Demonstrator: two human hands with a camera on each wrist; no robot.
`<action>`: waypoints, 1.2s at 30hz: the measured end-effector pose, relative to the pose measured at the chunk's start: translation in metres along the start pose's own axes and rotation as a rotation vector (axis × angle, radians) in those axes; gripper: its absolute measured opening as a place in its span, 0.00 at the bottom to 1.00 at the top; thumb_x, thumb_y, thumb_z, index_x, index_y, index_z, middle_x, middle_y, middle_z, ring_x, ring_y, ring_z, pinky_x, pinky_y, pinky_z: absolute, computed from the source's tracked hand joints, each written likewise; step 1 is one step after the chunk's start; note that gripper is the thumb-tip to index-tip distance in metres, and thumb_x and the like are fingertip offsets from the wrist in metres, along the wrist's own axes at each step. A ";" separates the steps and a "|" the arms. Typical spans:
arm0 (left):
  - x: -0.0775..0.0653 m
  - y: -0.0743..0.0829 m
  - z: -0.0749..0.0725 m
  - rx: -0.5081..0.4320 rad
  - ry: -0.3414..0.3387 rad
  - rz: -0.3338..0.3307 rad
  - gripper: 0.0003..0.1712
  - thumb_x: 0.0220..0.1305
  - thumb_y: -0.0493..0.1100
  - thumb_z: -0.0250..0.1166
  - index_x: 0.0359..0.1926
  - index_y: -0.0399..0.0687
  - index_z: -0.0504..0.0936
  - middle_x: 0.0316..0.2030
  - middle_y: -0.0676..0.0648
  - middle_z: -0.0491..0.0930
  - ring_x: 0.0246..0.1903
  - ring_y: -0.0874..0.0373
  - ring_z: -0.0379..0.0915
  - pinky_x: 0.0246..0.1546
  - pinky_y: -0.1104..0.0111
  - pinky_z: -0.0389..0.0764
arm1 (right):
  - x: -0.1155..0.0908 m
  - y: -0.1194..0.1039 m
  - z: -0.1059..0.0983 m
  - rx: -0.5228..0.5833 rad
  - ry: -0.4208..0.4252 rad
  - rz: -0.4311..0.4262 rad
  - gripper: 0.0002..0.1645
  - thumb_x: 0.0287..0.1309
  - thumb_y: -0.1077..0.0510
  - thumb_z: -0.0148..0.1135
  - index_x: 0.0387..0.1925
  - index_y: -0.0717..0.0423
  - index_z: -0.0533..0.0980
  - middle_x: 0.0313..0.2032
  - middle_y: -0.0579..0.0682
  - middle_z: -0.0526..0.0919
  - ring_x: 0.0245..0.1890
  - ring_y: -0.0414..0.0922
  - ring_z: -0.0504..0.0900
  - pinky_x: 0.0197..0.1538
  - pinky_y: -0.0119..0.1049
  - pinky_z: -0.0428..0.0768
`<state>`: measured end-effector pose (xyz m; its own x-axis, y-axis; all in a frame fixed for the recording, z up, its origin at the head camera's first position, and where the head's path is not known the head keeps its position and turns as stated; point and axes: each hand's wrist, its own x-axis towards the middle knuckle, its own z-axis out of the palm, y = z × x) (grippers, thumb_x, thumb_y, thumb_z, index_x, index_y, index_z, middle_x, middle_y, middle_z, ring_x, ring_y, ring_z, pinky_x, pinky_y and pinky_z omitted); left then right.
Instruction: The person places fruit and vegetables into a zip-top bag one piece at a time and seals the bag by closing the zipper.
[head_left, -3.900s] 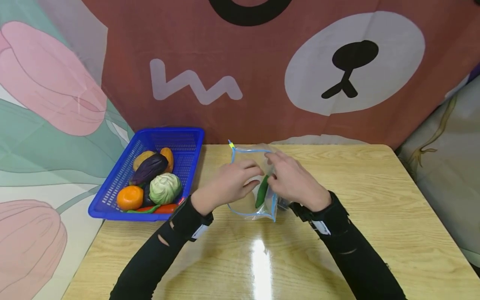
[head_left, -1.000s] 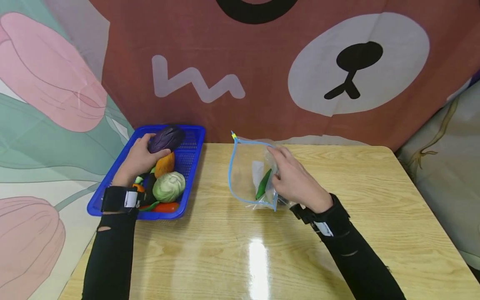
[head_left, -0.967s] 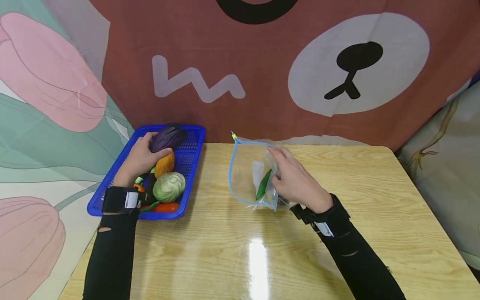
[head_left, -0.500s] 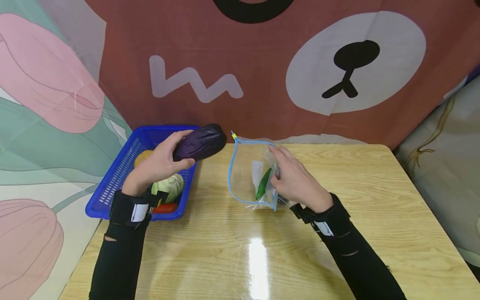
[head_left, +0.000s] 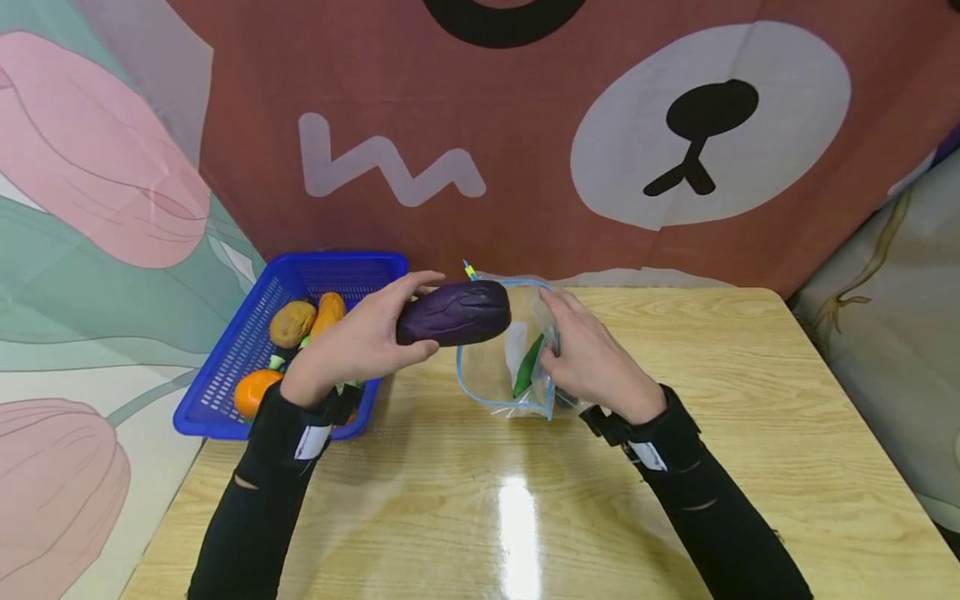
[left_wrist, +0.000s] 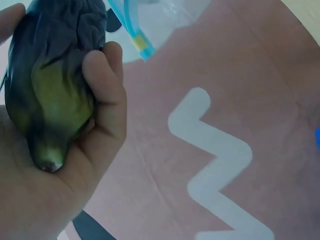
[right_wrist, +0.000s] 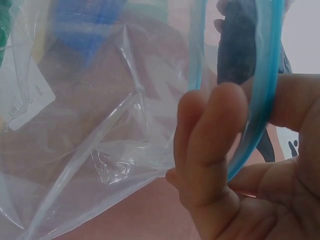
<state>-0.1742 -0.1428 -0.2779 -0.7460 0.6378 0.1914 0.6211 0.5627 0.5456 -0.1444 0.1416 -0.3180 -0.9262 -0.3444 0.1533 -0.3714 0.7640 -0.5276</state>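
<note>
Black sleeves (head_left: 255, 508) reach across a wooden table (head_left: 600, 517) as a person's left hand (head_left: 348, 348) grips a dark purple eggplant (head_left: 453, 313), fingers curled along its far side and thumb along its near side, the stem end resting toward the palm and the rounded end pointing at the other hand. Just beyond those left fingertips, the right hand (head_left: 596, 354) pinches the blue-edged rim of a clear plastic bag (head_left: 483, 379) between thumb and fingers. The eggplant overlaps the bag's mouth from above; whether the two touch cannot be told. Inside the bag, left of the right fingers, lie a green vegetable (head_left: 528, 367) and a white slip (head_left: 515, 344). Behind and left of the left fingers, a blue basket (head_left: 225, 354) holds a potato (head_left: 292, 324), a yellow gourd (head_left: 328, 312) and a round orange fruit (head_left: 255, 392). Farthest from both hands hangs a brown cloth (head_left: 480, 83) with a cartoon muzzle.
</note>
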 end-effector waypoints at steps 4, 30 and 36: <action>0.004 0.012 0.009 0.079 -0.001 -0.024 0.37 0.52 0.46 0.71 0.61 0.51 0.63 0.49 0.47 0.74 0.42 0.54 0.73 0.42 0.61 0.74 | 0.000 0.000 0.000 -0.005 0.003 -0.001 0.44 0.55 0.67 0.55 0.71 0.63 0.50 0.68 0.59 0.56 0.36 0.49 0.69 0.35 0.41 0.68; 0.050 0.047 0.076 0.905 0.118 0.205 0.17 0.47 0.38 0.69 0.43 0.50 0.82 0.36 0.45 0.81 0.39 0.49 0.71 0.41 0.62 0.67 | -0.002 -0.005 0.002 0.003 0.006 -0.078 0.44 0.54 0.69 0.54 0.71 0.66 0.48 0.69 0.61 0.52 0.68 0.54 0.54 0.55 0.48 0.69; 0.061 0.041 0.082 0.891 0.052 0.206 0.16 0.48 0.39 0.70 0.41 0.52 0.83 0.34 0.47 0.81 0.39 0.49 0.72 0.43 0.61 0.67 | -0.002 -0.005 0.000 0.028 0.005 -0.070 0.45 0.55 0.67 0.55 0.71 0.63 0.48 0.70 0.60 0.51 0.69 0.54 0.52 0.58 0.50 0.67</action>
<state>-0.1748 -0.0374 -0.3108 -0.5964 0.7583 0.2633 0.6827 0.6517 -0.3305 -0.1403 0.1383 -0.3158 -0.8982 -0.3939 0.1951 -0.4337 0.7221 -0.5389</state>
